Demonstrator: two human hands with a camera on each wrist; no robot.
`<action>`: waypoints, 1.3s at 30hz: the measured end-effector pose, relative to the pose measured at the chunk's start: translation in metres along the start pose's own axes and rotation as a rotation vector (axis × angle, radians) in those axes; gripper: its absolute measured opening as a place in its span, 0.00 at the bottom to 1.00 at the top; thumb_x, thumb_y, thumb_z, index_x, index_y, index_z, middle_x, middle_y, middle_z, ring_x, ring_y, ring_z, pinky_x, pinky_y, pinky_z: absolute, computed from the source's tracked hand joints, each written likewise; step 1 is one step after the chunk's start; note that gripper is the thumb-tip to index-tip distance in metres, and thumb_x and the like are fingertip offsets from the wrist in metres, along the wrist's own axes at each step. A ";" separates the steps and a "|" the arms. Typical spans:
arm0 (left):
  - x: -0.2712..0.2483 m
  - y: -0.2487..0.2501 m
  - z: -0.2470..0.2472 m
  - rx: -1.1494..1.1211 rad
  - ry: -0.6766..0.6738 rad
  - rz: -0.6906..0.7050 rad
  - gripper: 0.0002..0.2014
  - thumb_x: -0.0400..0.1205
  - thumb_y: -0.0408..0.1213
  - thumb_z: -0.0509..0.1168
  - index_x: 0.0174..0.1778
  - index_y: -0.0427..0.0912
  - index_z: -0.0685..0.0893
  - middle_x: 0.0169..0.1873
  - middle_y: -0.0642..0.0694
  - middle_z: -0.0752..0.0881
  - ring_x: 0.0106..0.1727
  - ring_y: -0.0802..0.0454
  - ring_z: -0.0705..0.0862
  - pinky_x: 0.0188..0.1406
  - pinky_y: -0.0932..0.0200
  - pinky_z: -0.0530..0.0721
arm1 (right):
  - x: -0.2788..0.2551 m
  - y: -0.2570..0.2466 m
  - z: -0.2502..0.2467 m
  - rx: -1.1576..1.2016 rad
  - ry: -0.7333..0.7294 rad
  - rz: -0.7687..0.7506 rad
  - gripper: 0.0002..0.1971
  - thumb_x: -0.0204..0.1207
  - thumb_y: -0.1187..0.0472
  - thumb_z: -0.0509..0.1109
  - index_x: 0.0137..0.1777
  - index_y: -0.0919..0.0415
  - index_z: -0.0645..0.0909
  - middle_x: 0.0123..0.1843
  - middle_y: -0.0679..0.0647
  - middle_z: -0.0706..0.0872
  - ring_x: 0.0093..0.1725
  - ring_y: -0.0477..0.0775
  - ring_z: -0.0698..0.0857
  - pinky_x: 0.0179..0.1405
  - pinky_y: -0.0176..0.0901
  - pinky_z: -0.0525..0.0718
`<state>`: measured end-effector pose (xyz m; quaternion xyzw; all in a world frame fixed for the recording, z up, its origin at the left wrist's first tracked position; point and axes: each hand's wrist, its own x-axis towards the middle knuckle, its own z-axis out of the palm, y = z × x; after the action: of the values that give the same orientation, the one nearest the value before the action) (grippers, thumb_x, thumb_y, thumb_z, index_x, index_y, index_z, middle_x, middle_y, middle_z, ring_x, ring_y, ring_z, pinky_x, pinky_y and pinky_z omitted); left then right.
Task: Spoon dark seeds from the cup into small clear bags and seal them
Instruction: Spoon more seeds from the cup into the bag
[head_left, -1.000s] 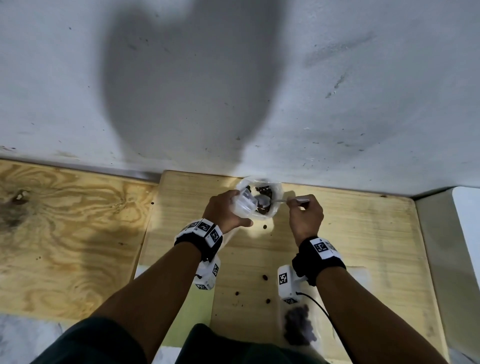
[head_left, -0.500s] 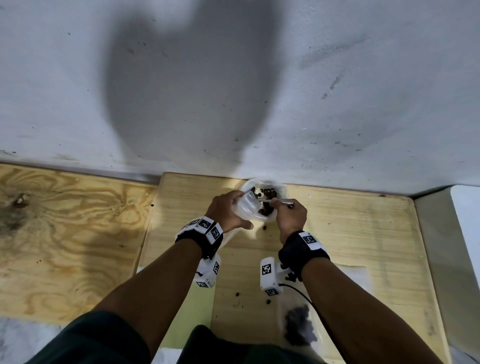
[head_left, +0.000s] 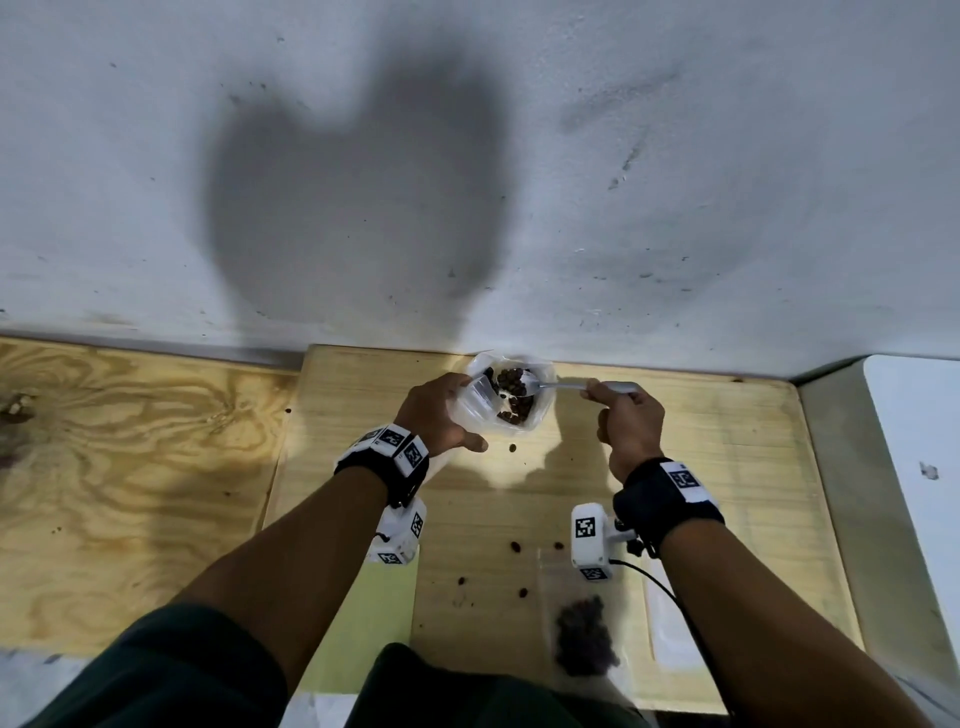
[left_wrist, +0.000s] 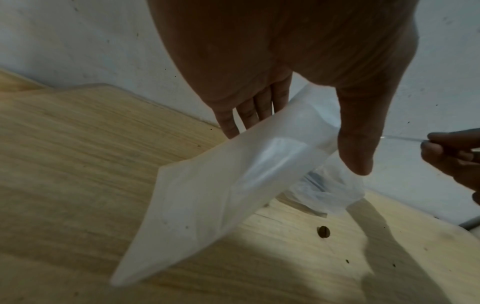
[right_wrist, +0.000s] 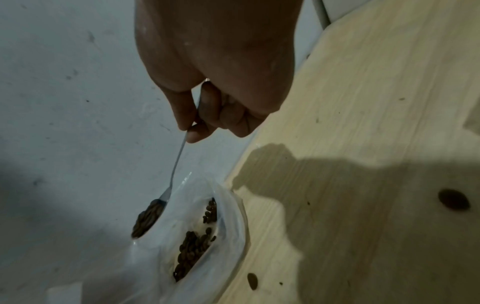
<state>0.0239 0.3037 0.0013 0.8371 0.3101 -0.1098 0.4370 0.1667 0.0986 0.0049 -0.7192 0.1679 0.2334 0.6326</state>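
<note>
While left hand (head_left: 439, 415) holds bag (left_wrist: 207, 195), right hand (head_left: 631, 423) pinches seed-laden spoon (right_wrist: 149, 218) above cup (head_left: 511, 400).

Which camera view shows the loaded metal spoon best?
The right wrist view: the thin metal spoon shows handle and seed-filled bowl. The head view shows it small; the left wrist view shows only a sliver of handle.

A plain, makeshift work corner is shown, though whether in a home or a workshop cannot be told. A pale wooden bench (head_left: 675, 467) is pushed against a rough, stained white wall (head_left: 675, 182), with a bare plywood board (head_left: 130, 467) to its left. Loose dark seeds (head_left: 515, 546) are scattered on the bench.
</note>
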 end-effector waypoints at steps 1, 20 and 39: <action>0.000 0.000 0.000 -0.003 0.001 0.001 0.50 0.55 0.43 0.87 0.75 0.46 0.75 0.68 0.47 0.83 0.68 0.49 0.80 0.62 0.63 0.74 | -0.001 -0.003 -0.001 0.000 -0.029 -0.012 0.10 0.75 0.67 0.77 0.34 0.58 0.83 0.36 0.56 0.90 0.19 0.48 0.65 0.23 0.39 0.63; -0.001 -0.002 -0.005 0.003 0.026 0.013 0.50 0.54 0.49 0.87 0.74 0.48 0.76 0.66 0.49 0.85 0.65 0.50 0.82 0.62 0.60 0.78 | -0.017 -0.029 0.020 -0.367 -0.281 -0.693 0.10 0.73 0.64 0.81 0.37 0.57 0.82 0.37 0.50 0.89 0.32 0.40 0.83 0.34 0.33 0.77; -0.007 -0.008 0.015 -0.068 0.091 -0.014 0.48 0.58 0.43 0.86 0.76 0.48 0.75 0.69 0.47 0.83 0.68 0.52 0.81 0.65 0.64 0.76 | 0.001 0.021 0.004 -0.471 0.005 -0.379 0.07 0.74 0.66 0.76 0.38 0.61 0.81 0.38 0.50 0.86 0.38 0.49 0.82 0.35 0.26 0.75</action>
<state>0.0147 0.2918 -0.0096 0.8238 0.3391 -0.0641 0.4498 0.1564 0.1001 -0.0134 -0.8652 -0.0263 0.1420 0.4802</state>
